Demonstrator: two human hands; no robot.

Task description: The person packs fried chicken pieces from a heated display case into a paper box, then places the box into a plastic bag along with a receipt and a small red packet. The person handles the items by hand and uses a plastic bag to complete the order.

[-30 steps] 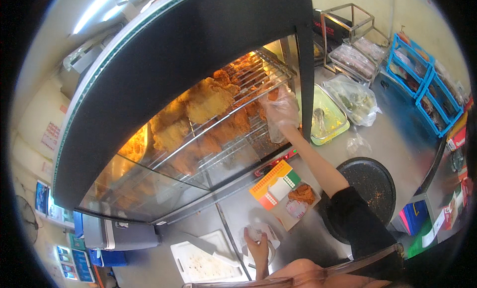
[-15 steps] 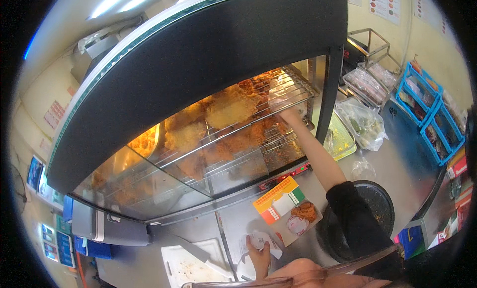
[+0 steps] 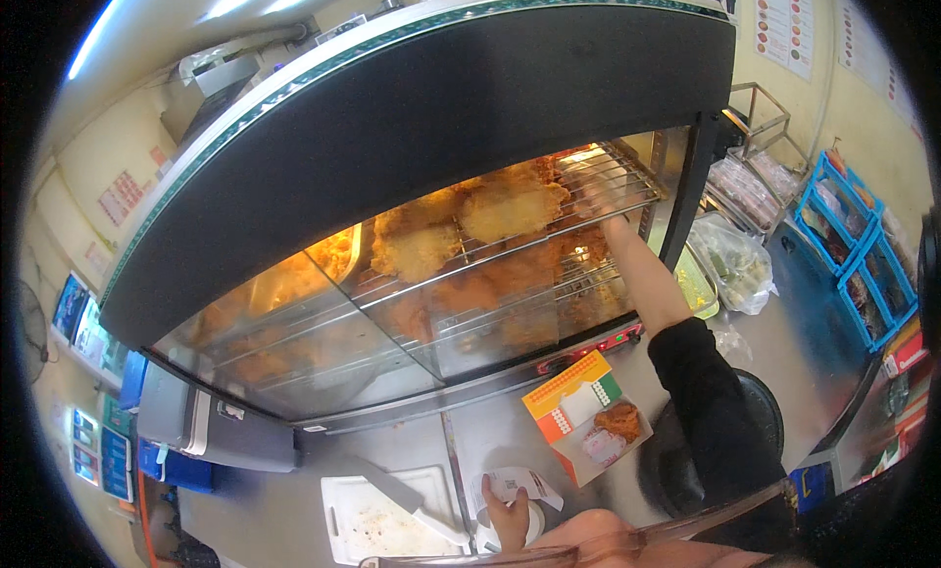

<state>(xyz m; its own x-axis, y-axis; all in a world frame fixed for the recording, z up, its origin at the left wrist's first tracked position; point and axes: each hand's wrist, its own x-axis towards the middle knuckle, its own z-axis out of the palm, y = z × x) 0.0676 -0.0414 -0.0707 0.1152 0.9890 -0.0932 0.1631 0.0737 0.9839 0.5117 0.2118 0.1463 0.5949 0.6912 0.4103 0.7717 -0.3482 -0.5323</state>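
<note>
Inside the glass warming case, my right hand (image 3: 594, 188), in a clear plastic glove, reaches onto the upper wire rack (image 3: 627, 186) beside pieces of fried cutlet (image 3: 510, 210); its fingers are blurred and partly hidden. Low in the view, my left hand (image 3: 502, 509) grips a printed white paper (image 3: 524, 485) over a white round item (image 3: 532, 526). An open orange-and-white box (image 3: 559, 401) lies between my arms, holding fried chicken (image 3: 618, 419) and a small wrapped item (image 3: 603, 445).
A white cutting board (image 3: 358, 524) with a knife (image 3: 392, 485) lies at left, near a grey cooler (image 3: 201, 426). Right of the case are a green tray (image 3: 694, 286), a plastic bag (image 3: 735, 259), blue baskets (image 3: 853, 240) and packets on a steel rack (image 3: 750, 181). A black round pan (image 3: 760, 421) sits under my right forearm.
My right hand has moved up and farther into the case along the rack. The view has shifted, showing more of the case's top. My left hand stays on the paper.
</note>
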